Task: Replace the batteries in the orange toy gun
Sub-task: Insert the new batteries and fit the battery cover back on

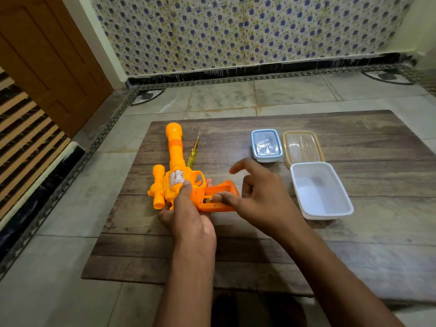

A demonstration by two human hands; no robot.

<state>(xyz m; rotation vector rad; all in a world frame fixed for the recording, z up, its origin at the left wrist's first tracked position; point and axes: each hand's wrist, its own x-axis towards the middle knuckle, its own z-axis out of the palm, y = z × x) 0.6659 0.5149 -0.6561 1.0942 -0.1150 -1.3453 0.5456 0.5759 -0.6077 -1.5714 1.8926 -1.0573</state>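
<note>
Head view: orange toy gun (175, 171) lies on wood-look mat (259, 232), barrel pointing away, grip toward the person. Left hand (188, 215) closed around the gun body, thumb on the silver cylinder. Right hand (257, 197) mostly open, index finger raised, thumb tip pressing into the open battery compartment (218, 197) in the grip; can't tell if it holds a battery. Yellow screwdriver (193, 153) just beside the barrel. Lidded blue container (266, 145), loose lid (303, 147), open white container (320, 190) to the right.
</note>
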